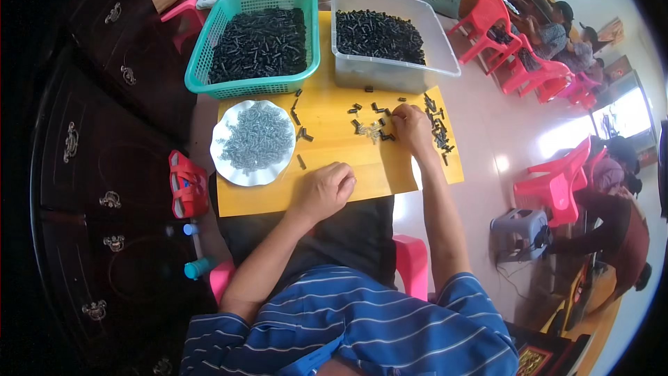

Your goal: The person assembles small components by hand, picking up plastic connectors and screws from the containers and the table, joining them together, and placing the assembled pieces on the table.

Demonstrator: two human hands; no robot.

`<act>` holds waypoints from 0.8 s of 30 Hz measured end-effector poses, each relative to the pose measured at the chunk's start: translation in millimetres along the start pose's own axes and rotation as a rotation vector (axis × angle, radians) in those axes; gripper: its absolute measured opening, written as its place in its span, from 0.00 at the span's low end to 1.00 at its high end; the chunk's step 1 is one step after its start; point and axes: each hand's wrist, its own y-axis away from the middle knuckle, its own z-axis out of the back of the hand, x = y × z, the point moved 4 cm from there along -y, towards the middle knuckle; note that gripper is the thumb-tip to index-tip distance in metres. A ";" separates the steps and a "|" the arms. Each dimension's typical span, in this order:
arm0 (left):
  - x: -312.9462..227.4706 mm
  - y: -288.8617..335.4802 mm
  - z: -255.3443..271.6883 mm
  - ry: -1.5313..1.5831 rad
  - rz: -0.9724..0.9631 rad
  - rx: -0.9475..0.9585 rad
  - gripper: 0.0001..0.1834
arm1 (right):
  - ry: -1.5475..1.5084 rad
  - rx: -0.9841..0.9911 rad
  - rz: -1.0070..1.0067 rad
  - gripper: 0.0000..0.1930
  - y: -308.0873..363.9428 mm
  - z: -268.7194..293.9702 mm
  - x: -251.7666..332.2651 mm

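Black tubes (440, 132) on the worktop (327, 115) lie beside the right hand (412, 127), a plate (252, 179) of clear pieces (256, 138) near the left hand (324, 189), presumably for short reaches; each grip is curled, whether grasping anything cannot be told.

At the far end of the table (327, 160), a basket (250, 88) stands left and a bin (386, 79) right, parts (261, 45) in both. Nearer, on the left, a plate (220, 145) holds pins (256, 138). Loose parts (440, 132) flank the right hand (412, 125); the left hand (325, 186) is at the near edge.
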 end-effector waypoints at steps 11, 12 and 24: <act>1.6 1.0 4.6 0.213 0.143 -0.005 0.04 | -0.946 0.011 -0.244 0.09 54.2 28.4 46.3; -0.3 1.2 6.4 0.210 0.146 -0.004 0.04 | -1.054 0.061 -0.264 0.08 61.8 24.9 52.3; -38.1 -20.9 22.1 0.281 0.070 -0.180 0.04 | -1.573 0.292 -0.352 0.10 100.1 -1.5 87.0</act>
